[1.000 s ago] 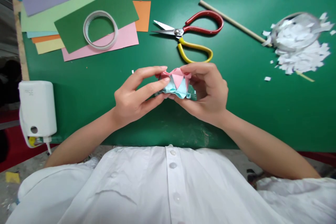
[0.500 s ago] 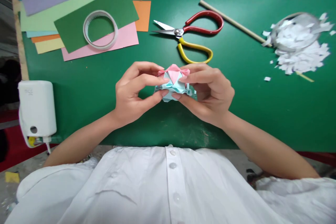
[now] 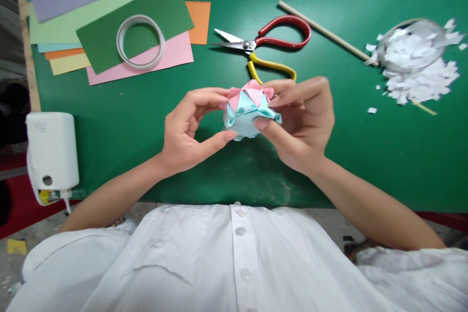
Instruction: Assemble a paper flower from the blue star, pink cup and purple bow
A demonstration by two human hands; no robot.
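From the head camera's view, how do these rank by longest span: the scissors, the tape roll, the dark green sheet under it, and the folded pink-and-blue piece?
1. dark green sheet
2. scissors
3. tape roll and folded piece: too close to rank, as the piece is partly covered and probably nearer the camera.

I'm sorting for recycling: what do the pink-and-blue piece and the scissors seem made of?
Pink-and-blue piece: probably matte paper, judging by its crisp folds and points. Scissors: blades look like polished metal, bright and reflective; smooth, glossy red and yellow handles suggest plastic coating.
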